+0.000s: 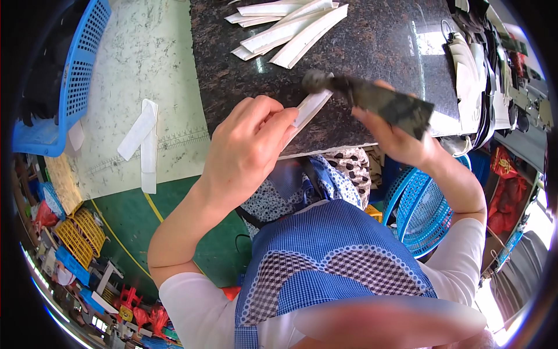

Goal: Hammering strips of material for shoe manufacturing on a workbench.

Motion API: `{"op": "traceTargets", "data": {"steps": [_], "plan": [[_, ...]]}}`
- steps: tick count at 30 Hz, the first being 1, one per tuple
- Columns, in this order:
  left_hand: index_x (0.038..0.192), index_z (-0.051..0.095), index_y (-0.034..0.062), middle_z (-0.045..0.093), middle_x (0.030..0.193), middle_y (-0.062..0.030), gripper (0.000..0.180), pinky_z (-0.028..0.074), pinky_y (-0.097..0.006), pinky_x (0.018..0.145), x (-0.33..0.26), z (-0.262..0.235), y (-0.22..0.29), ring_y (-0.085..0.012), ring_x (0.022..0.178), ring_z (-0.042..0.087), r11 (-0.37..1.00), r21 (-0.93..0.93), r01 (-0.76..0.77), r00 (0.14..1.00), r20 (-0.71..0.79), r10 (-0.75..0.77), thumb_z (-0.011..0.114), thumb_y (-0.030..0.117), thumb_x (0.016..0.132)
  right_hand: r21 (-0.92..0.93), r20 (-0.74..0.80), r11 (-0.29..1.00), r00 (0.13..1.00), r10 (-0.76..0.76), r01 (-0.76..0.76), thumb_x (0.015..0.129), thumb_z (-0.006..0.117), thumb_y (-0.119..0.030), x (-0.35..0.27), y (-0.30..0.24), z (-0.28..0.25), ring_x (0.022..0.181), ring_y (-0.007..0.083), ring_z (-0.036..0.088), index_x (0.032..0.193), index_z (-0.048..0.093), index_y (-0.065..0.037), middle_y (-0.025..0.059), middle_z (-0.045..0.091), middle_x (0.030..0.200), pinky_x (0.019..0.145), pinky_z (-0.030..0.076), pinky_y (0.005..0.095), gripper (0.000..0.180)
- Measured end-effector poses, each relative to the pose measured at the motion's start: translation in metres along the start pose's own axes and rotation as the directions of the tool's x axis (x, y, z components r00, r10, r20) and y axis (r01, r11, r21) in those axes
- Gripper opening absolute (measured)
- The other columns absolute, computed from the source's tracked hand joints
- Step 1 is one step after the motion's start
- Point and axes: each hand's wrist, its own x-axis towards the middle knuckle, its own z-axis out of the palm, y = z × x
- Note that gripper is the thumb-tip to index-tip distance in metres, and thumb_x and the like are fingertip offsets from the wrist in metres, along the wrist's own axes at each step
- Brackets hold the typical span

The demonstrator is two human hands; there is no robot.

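Note:
With bent fingers, my left hand (250, 136) pinches and holds down a narrow white strip (314, 108) at the near edge of the dark stone slab (378, 52). My right hand (401, 131) is wrapped round a dark hammer (389, 102), smeared by motion. Its rounded end (317, 81) is over the far end of the strip; whether it touches cannot be told. Farther back on the slab lies a loose pile of similar white strips (290, 29). Two more white pieces (145, 139) overlap on the pale board to the left.
A blue plastic basket (84, 64) stands on the pale board (145, 35) at the far left. Hanging pieces (474, 75) line the slab's right side. Below the slab's edge are blue round baskets (421, 209) at right. A yellow basket (84, 235) sits lower left.

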Motion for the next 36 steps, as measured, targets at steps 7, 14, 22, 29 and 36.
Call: {"op": "traceTargets", "data": {"steps": [7,14,22,29,36], "plan": [[0.098,0.071,0.0021,0.063,0.091,-0.0079,0.021,0.052,-0.036,0.066,-0.005,-0.010,0.003,-0.0257,0.078,0.063,0.997,-0.065,0.046,0.998,0.041,-0.044,0.076,0.001,0.078,0.135,-0.061,0.984,0.990,0.129,-0.120,0.082,0.069,-0.002,0.006,-0.006,0.009,0.053,0.0328,0.062,0.096,0.059,-0.004,0.0104,0.058,0.061,0.050,0.048,0.0401,0.017],[0.098,0.069,0.0019,0.063,0.092,-0.0083,0.021,0.052,-0.037,0.064,-0.017,-0.008,-0.002,-0.0253,0.076,0.064,0.999,-0.036,0.030,1.000,-0.002,-0.030,0.076,0.000,0.078,0.122,0.061,0.987,0.993,0.097,-0.104,0.082,0.067,-0.004,0.009,-0.010,0.008,0.052,0.0332,0.061,0.094,0.056,-0.004,0.0133,0.055,0.058,0.048,0.047,0.0417,0.016],[0.096,0.070,0.0019,0.063,0.090,-0.0084,0.019,0.052,-0.036,0.062,-0.023,-0.013,0.003,-0.0252,0.073,0.063,0.998,-0.038,0.057,0.998,0.010,-0.056,0.076,0.000,0.078,0.166,0.101,0.983,0.993,0.060,-0.076,0.082,0.068,-0.005,0.014,-0.016,0.010,0.053,0.0325,0.062,0.095,0.057,-0.003,0.0126,0.057,0.060,0.047,0.047,0.0401,0.017],[0.093,0.070,0.0021,0.063,0.087,-0.0071,0.019,0.052,-0.036,0.062,-0.035,-0.008,0.006,-0.0255,0.073,0.063,0.997,0.032,0.072,0.996,-0.058,-0.070,0.078,0.000,0.076,0.223,0.146,0.974,0.989,-0.002,-0.031,0.085,0.069,-0.008,0.018,-0.021,0.009,0.053,0.0288,0.065,0.095,0.055,-0.005,0.0094,0.057,0.059,0.048,0.049,0.0398,0.017],[0.087,0.068,0.0018,0.063,0.084,-0.0065,0.021,0.051,-0.035,0.061,-0.043,-0.001,0.006,-0.0242,0.072,0.063,0.996,0.087,0.025,0.984,-0.179,-0.010,0.081,0.000,0.071,0.209,0.144,0.977,0.989,0.021,-0.051,0.086,0.066,-0.008,0.018,-0.024,0.016,0.049,0.0282,0.061,0.094,0.055,-0.005,0.0091,0.057,0.059,0.044,0.045,0.0395,0.014]]}}
